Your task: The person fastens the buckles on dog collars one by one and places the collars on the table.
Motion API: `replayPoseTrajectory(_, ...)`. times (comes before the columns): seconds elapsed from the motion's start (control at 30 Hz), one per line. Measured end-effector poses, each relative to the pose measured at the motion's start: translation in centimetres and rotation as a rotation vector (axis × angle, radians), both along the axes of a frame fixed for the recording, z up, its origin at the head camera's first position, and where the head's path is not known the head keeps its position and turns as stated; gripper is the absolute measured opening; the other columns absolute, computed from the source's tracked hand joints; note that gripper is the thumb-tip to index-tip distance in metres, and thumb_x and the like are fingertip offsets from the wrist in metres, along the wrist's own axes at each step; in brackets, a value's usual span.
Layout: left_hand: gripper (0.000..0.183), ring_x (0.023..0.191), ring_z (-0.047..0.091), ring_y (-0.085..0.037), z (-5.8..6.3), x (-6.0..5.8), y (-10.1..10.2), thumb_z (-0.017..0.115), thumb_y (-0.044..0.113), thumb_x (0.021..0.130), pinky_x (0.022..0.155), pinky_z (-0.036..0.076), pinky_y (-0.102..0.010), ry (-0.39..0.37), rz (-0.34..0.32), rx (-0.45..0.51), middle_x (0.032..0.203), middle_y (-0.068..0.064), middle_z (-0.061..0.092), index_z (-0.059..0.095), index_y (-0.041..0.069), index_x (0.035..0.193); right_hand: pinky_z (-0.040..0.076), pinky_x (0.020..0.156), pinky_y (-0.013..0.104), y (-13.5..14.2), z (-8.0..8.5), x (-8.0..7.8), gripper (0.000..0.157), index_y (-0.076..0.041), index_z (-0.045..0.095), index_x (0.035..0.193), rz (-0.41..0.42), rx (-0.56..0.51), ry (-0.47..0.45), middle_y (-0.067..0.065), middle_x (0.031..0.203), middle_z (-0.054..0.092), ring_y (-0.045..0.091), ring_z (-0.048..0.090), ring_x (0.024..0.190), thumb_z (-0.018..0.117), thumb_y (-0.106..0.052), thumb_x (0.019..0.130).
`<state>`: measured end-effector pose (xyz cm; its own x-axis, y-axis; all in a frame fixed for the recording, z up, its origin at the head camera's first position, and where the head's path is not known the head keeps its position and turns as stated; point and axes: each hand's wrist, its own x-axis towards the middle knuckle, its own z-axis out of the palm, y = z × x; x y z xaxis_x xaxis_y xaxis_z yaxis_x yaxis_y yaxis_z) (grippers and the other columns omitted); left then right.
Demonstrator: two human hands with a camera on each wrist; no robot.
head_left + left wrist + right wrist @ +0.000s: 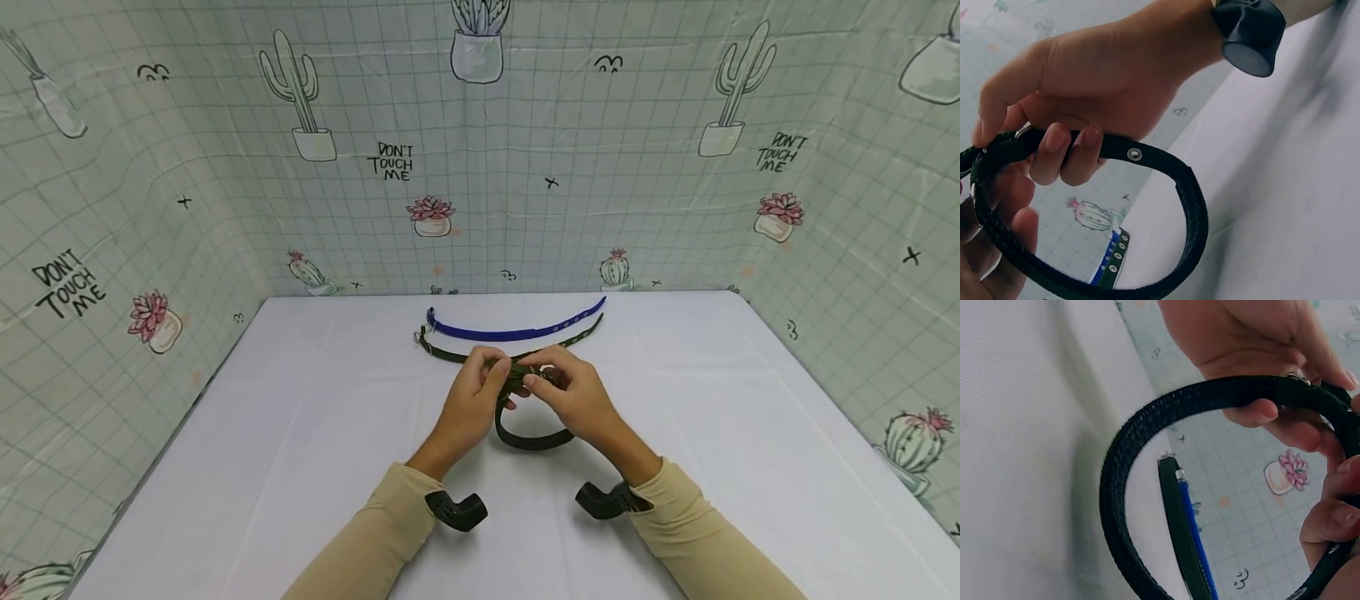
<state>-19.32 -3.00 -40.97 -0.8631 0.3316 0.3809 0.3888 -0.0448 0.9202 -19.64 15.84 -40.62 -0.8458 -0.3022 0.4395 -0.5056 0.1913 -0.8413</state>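
Between my two hands a dark green collar [535, 443] is bent into a loop, its lower curve hanging over the white table. My left hand [471, 402] pinches one side of the strap near the metal buckle parts. Facing it, my right hand [581, 402] grips the other side, thumb and fingers on the collar. In the left wrist view a metal eyelet [1134, 154] shows on the strap beside the right hand's fingers. Seen in the right wrist view, the left hand [1254, 344] has its fingertips at the loop's upper edge. The fingers partly hide the buckle.
Toward the table's back edge a blue collar [510, 335] lies stretched out. A second green collar [442, 353] lies just in front of it, partly covered by the hands in the head view. A patterned cloth wall [495, 150] stands behind the table [345, 400].
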Motion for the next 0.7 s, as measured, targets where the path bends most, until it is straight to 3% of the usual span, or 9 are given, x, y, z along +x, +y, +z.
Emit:
replayPoseTrajectory(0.13, 0.027, 0.101, 0.068, -0.029, 0.0, 0.15, 0.05, 0.042, 0.023, 0.11, 0.071, 0.06, -0.038, -0.018, 0.023, 0.04, 0.114, -0.017, 0.058, 0.045, 0.0, 0.122, 0.051, 0.067, 0.025, -0.1, 0.12, 0.04, 0.017, -0.005, 0.067, 0.113, -0.014, -0.017, -0.049, 0.012, 0.107, 0.065, 0.024, 0.068, 0.08, 0.068, -0.008, 0.096)
replayPoseTrajectory(0.23, 0.031, 0.105, 0.067, -0.03, -0.03, 0.22, 0.13, 0.042, 0.024, 0.11, 0.074, 0.06, -0.038, -0.035, 0.037, 0.076, 0.115, -0.019, 0.055, 0.042, -0.004, 0.123, 0.049, 0.063, 0.026, -0.17, 0.16, 0.1, 0.017, -0.003, 0.066, 0.111, -0.026, -0.02, -0.072, 0.013, 0.104, 0.065, 0.024, 0.065, 0.075, 0.068, -0.008, 0.095)
replayPoseTrajectory(0.47, 0.031, 0.095, 0.069, -0.043, -0.13, 0.07, 0.2, 0.04, 0.024, 0.11, 0.074, 0.06, -0.042, -0.023, 0.097, 0.167, 0.114, -0.026, 0.057, 0.04, -0.005, 0.121, 0.044, 0.057, 0.026, 0.06, -0.08, -0.09, 0.013, -0.002, 0.065, 0.107, -0.038, -0.031, -0.112, 0.011, 0.094, 0.064, 0.014, 0.055, 0.065, 0.065, -0.006, 0.095)
replayPoseTrajectory(0.7, 0.033, 0.09, 0.071, -0.041, -0.2, -0.04, -0.15, 0.036, 0.028, 0.111, 0.075, 0.06, -0.042, 0.001, 0.114, 0.156, 0.116, -0.022, 0.059, 0.04, -0.002, 0.122, 0.045, 0.062, 0.026, 0.16, -0.23, -0.27, 0.017, -0.002, 0.067, 0.113, -0.023, -0.02, -0.103, 0.012, 0.099, 0.066, 0.018, 0.057, 0.071, 0.065, -0.007, 0.096)
